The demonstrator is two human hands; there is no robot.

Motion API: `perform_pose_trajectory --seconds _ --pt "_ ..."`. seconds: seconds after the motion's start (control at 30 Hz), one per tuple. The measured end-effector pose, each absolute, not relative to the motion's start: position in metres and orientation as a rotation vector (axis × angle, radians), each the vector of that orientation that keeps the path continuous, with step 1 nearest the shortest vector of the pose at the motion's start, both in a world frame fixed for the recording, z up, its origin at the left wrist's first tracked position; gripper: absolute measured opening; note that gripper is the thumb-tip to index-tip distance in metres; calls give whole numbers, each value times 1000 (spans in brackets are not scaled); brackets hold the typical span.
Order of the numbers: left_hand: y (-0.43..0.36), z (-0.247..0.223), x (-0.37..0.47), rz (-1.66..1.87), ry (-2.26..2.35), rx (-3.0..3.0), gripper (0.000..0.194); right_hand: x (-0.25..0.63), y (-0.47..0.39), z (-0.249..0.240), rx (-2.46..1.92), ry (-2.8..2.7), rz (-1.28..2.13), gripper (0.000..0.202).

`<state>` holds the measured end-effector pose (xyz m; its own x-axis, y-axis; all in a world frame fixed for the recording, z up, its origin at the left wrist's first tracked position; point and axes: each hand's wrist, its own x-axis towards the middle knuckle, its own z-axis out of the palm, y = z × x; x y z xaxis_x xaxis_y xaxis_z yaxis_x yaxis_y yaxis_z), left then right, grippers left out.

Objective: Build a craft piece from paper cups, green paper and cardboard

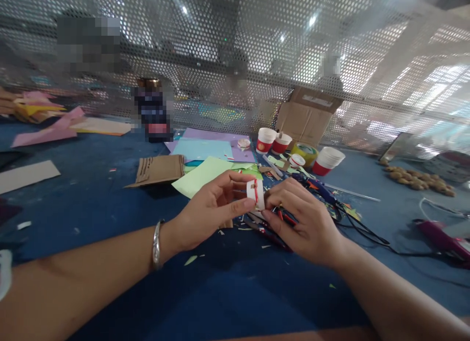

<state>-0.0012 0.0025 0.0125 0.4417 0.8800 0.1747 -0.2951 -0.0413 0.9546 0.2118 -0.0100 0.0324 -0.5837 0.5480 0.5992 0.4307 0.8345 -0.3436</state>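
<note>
Between my hands, above the blue table, is a small white cup piece (256,194) with a red stripe and a brown spot. My left hand (216,206) holds its left side, the thumb along the lower edge and the fingers behind it. Bent and close together, the fingers of my right hand (303,218) are at the right side of the piece; what they pinch there is hidden. Scissors (270,233) and paper scraps lie below and behind the hands. A light green sheet (205,177) is just behind my left hand.
White-and-red paper cups (328,160), yellow tape (305,152) and a cardboard box (306,118) stand at the back. A blue glue gun (321,189) with a black cord lies right. Folded cardboard (160,170) is left of centre. A perforated metal screen (205,47) rises behind.
</note>
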Motion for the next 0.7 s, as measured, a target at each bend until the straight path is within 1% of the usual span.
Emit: perform_pose_trajectory --seconds 0.13,0.4,0.53,0.7 --pt "2 11 0 1090 621 1362 35 214 -8 32 -681 -2310 162 12" --pt "-2 13 0 1150 650 1468 37 216 -6 30 -655 -2323 146 13" --pt "0 11 -1 1058 632 1422 40 214 -10 32 -635 -2339 141 14" --pt "3 11 -2 984 587 1294 37 214 -12 36 -602 -2389 115 14"
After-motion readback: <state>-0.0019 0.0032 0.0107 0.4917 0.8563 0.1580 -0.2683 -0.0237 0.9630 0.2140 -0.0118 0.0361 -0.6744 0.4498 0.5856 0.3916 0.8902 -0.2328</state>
